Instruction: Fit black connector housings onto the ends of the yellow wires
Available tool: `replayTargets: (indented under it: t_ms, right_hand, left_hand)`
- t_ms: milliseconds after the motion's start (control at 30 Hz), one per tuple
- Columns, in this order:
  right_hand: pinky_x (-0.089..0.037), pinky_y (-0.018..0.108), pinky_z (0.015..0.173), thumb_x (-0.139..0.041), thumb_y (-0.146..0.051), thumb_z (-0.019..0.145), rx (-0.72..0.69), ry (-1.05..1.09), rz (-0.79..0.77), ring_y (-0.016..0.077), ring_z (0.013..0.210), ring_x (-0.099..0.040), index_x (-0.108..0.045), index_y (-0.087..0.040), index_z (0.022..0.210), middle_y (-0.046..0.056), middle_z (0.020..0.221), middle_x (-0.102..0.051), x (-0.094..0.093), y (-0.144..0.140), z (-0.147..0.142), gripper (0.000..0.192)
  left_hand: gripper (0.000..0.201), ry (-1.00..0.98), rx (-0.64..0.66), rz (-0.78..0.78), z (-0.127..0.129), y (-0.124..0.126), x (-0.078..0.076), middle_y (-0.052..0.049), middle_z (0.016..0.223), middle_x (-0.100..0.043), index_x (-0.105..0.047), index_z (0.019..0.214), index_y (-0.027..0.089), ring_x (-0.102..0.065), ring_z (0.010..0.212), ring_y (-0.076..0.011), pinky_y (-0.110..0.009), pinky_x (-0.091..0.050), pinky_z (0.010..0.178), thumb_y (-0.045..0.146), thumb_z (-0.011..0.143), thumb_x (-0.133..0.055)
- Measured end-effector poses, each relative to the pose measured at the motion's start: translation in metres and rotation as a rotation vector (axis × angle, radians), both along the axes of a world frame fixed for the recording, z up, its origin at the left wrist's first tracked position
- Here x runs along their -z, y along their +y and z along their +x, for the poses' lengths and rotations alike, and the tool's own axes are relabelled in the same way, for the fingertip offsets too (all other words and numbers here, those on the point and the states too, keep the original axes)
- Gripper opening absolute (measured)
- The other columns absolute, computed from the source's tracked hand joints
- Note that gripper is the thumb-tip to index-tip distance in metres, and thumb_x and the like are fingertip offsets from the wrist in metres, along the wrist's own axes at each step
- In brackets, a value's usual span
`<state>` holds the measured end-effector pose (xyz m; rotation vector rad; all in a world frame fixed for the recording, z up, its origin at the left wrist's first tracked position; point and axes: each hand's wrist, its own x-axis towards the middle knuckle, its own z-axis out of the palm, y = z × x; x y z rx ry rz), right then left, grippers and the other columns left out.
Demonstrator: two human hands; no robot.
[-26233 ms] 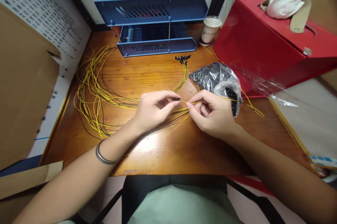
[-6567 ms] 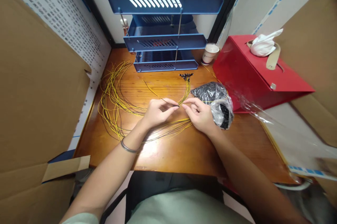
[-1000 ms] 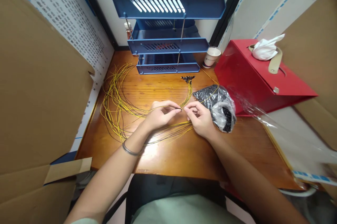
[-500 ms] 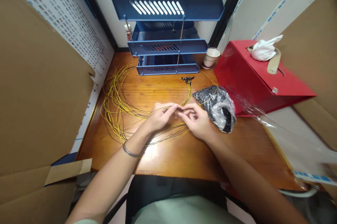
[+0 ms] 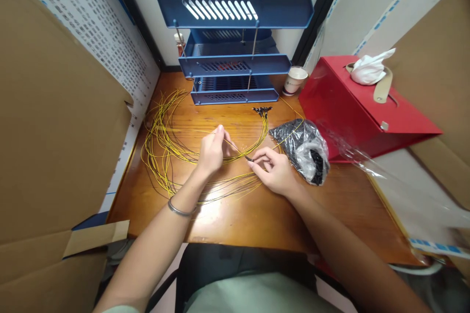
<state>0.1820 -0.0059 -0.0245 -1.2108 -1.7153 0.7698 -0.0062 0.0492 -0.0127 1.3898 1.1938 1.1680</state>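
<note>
My right hand (image 5: 274,170) pinches a small black connector (image 5: 249,158) between thumb and fingertips. A yellow wire (image 5: 232,145) runs from that connector up to my left hand (image 5: 213,150), whose thumb and fingers are closed on it. Below and around both hands lies a loose coil of thin yellow and dark wires (image 5: 156,149) on the wooden table. The bundle's other end curves up to a cluster of black connectors (image 5: 262,111). Right of my right hand, a clear plastic bag (image 5: 308,149) holds small black parts.
A blue tiered tray (image 5: 235,65) stands at the back of the wooden table (image 5: 257,220), beside a paper cup (image 5: 294,81). To the right is a red box (image 5: 352,107) with a tissue (image 5: 369,68) on top. A cardboard panel (image 5: 55,122) rises on the left.
My left hand has moved left and slightly up, away from my right, drawing the yellow wire out between them. My right hand stays nearly in place, and the black connector now shows at its fingertips.
</note>
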Motion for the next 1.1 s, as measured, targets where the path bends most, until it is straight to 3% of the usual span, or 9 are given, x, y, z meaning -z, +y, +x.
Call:
replayTargets:
  t_ms: [167,267,333,433,500,600,700,833,1100]
  right_hand:
    - [-0.032,0.024,0.043,-0.068,-0.028,0.084,-0.001,-0.025,-0.004,0.0098,0.043,-0.049,-0.061,-0.021,0.083,0.0,0.064,-0.071,0.001,0.001,0.0,0.01]
    - [-0.035,0.024,0.045,-0.068,-0.03,0.085,0.061,-0.042,-0.017,0.0115,0.045,-0.054,-0.062,-0.021,0.083,0.0,0.063,-0.071,0.002,0.003,0.0,0.011]
    - [-0.037,0.025,0.046,-0.069,-0.031,0.086,0.087,-0.048,-0.021,0.0131,0.048,-0.058,-0.063,-0.021,0.082,0.001,0.064,-0.071,0.005,0.004,0.0,0.012]
    - [-0.04,0.025,0.049,-0.069,-0.033,0.086,0.117,-0.032,-0.035,0.0158,0.055,-0.064,-0.064,-0.021,0.083,0.003,0.07,-0.075,0.009,0.005,0.0,0.012]
    - [-0.044,0.026,0.052,-0.069,-0.033,0.086,0.135,-0.012,-0.05,0.0178,0.06,-0.068,-0.065,-0.021,0.085,0.005,0.076,-0.077,0.012,0.005,0.001,0.012]
    - [-0.05,0.027,0.06,-0.07,-0.032,0.086,0.137,0.026,-0.063,0.0204,0.07,-0.073,-0.066,-0.021,0.088,0.006,0.083,-0.078,0.015,0.006,0.002,0.012]
    - [-0.052,0.028,0.063,-0.07,-0.031,0.086,0.132,0.05,-0.056,0.0203,0.071,-0.073,-0.067,-0.02,0.095,0.006,0.087,-0.079,0.016,0.007,0.003,0.014]
    - [-0.047,0.028,0.055,-0.068,-0.029,0.088,0.135,-0.012,-0.019,0.0147,0.053,-0.062,-0.073,-0.02,0.106,0.004,0.082,-0.078,0.015,0.007,0.003,0.021]
    - [-0.045,0.028,0.054,-0.067,-0.026,0.087,0.121,-0.092,0.02,0.0161,0.056,-0.063,-0.08,-0.02,0.089,0.002,0.069,-0.075,0.01,0.006,0.002,0.015]
  left_hand:
    - [0.07,0.509,0.033,-0.146,-0.02,0.008,-0.005,-0.005,0.04,-0.061,-0.06,0.046,0.019,-0.05,0.034,-0.0132,-0.025,-0.037,0.043,0.063,0.096,-0.04]
    - [0.066,0.716,-0.054,-0.036,-0.028,0.006,-0.009,-0.003,0.031,-0.05,-0.05,0.036,0.022,-0.047,0.035,-0.0148,-0.026,-0.029,0.044,0.06,0.09,-0.055]
    - [0.061,0.82,-0.098,0.055,-0.028,0.003,-0.012,-0.003,0.039,-0.058,-0.051,0.041,0.022,-0.055,0.042,-0.0167,-0.026,-0.032,0.049,0.057,0.089,-0.058]
    - [0.039,0.681,0.013,0.112,-0.022,-0.002,-0.012,-0.003,0.066,-0.075,-0.066,0.076,0.02,-0.069,0.061,-0.0186,-0.026,-0.045,0.061,0.054,0.094,-0.056]
    - [0.034,0.604,0.136,0.144,-0.018,-0.004,-0.01,-0.003,0.08,-0.08,-0.067,0.105,0.021,-0.074,0.072,-0.0193,-0.026,-0.049,0.07,0.051,0.097,-0.053]
    - [0.036,0.728,0.256,0.227,-0.016,-0.006,-0.009,-0.004,0.093,-0.081,-0.066,0.124,0.023,-0.076,0.085,-0.0216,-0.028,-0.05,0.077,0.045,0.1,-0.05]
    - [0.033,0.854,0.318,0.302,-0.018,-0.007,-0.01,-0.004,0.1,-0.08,-0.072,0.119,0.025,-0.075,0.085,-0.0218,-0.028,-0.047,0.075,0.041,0.1,-0.05]
    - [0.026,0.843,0.38,0.366,-0.02,-0.007,-0.011,-0.003,0.098,-0.08,-0.076,0.107,0.025,-0.072,0.083,-0.0192,-0.027,-0.045,0.074,0.04,0.098,-0.056]
    - [0.03,0.877,0.424,0.428,-0.027,-0.002,-0.012,-0.006,0.08,-0.076,-0.077,0.084,0.019,-0.066,0.073,-0.0175,-0.026,-0.042,0.069,0.041,0.095,-0.061]
